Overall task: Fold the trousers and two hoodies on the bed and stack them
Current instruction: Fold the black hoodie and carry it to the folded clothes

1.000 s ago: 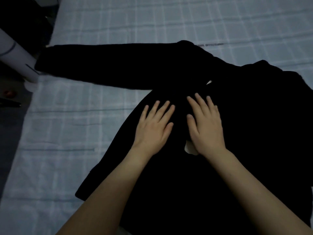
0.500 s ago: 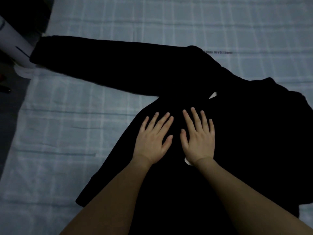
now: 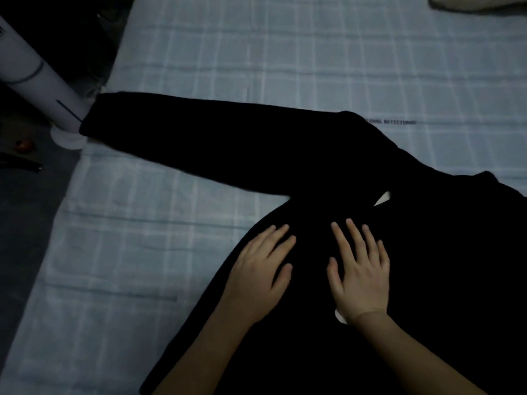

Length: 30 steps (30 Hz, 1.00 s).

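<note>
**Both hands flat on black hoodie**

The left hand (image 3: 259,277) and the right hand (image 3: 360,276) lie palm-down, side by side but apart, on the body of the black hoodie (image 3: 445,252). The fingers of both are straight and slightly spread, and they grip nothing. A small white patch (image 3: 340,316) shows just beside the right wrist.

The hoodie is spread on the bed (image 3: 285,52), which has a pale blue checked sheet. One sleeve (image 3: 199,141) extends left, and its cuff reaches the bed edge beside a white cylinder (image 3: 37,84). A pale fabric item (image 3: 479,1) lies at the far right corner.
</note>
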{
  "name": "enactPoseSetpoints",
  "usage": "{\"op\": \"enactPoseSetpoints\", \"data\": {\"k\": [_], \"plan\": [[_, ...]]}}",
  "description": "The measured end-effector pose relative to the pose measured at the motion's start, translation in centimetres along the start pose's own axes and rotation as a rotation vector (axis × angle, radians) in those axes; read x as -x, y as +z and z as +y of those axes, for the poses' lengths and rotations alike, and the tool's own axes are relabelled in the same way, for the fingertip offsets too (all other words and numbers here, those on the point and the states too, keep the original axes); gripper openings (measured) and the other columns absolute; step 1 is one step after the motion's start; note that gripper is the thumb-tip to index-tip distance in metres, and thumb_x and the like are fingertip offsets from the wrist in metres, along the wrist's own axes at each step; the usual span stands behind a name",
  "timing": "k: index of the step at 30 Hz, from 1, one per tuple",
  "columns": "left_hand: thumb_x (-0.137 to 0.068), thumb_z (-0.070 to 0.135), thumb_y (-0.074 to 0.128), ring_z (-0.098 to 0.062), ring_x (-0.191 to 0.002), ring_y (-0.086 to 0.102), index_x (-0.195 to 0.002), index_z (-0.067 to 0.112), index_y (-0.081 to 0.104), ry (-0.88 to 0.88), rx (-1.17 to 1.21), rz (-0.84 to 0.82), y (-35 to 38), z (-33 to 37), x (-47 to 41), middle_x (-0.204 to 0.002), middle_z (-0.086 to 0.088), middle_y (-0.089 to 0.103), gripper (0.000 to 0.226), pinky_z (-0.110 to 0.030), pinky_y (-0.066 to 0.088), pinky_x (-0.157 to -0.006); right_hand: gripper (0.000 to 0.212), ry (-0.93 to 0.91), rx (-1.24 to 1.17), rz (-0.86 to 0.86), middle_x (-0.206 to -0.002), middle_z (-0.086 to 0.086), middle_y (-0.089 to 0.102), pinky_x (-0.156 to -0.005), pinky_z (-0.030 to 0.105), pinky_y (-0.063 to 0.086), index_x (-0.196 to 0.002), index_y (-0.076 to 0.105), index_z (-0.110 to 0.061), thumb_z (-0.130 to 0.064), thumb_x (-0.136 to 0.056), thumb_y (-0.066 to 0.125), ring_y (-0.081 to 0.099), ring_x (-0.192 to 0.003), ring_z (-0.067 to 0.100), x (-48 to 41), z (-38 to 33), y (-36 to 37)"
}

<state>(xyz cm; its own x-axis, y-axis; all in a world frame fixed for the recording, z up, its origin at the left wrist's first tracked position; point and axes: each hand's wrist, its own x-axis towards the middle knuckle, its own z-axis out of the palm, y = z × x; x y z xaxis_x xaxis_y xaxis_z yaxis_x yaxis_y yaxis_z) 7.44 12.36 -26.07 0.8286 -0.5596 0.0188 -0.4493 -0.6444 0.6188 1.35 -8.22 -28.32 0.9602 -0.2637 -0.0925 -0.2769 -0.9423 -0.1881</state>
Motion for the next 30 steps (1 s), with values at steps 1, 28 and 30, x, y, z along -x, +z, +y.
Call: {"op": "enactPoseSetpoints", "data": {"k": [1,28,30], "plan": [[-0.098,0.027,0.046,-0.011,-0.143,0.032,-0.142,0.019,0.051,-0.019,0.038,0.039,-0.8,-0.1,-0.1,-0.153,0.007,0.041,0.045,-0.031,0.027,-0.117,0.064,0.012,-0.021,-0.016,-0.163,-0.003,0.025,-0.121,0.047,0.018,-0.156,0.026,-0.034,-0.044,-0.093,0.032,0.016,-0.152,0.021,0.0,-0.4,-0.6],[-0.091,0.001,0.060,-0.007,-0.087,0.064,-0.140,0.044,0.040,-0.668,1.142,0.843,-17.1,-21.4,-11.0,-0.136,-0.007,0.054,0.068,-0.018,0.052,-0.064,0.060,-0.331,-0.016,0.084,-0.155,0.002,0.043,-0.116,0.056,0.022,-0.151,0.038,-0.038,-0.052,-0.093,0.028,0.031,-0.145,0.032,-19.1,-18.7,3.0],[-0.091,-0.002,0.058,-0.003,-0.070,0.060,-0.141,0.043,0.040,-0.675,1.187,0.826,-17.1,-21.5,-11.2,-0.134,-0.009,0.058,0.070,-0.019,0.047,-0.057,0.061,-0.332,-0.026,0.079,-0.154,0.002,0.044,-0.115,0.056,0.023,-0.150,0.040,-0.038,-0.052,-0.092,0.028,0.032,-0.145,0.032,-19.2,-18.9,3.0]]}}
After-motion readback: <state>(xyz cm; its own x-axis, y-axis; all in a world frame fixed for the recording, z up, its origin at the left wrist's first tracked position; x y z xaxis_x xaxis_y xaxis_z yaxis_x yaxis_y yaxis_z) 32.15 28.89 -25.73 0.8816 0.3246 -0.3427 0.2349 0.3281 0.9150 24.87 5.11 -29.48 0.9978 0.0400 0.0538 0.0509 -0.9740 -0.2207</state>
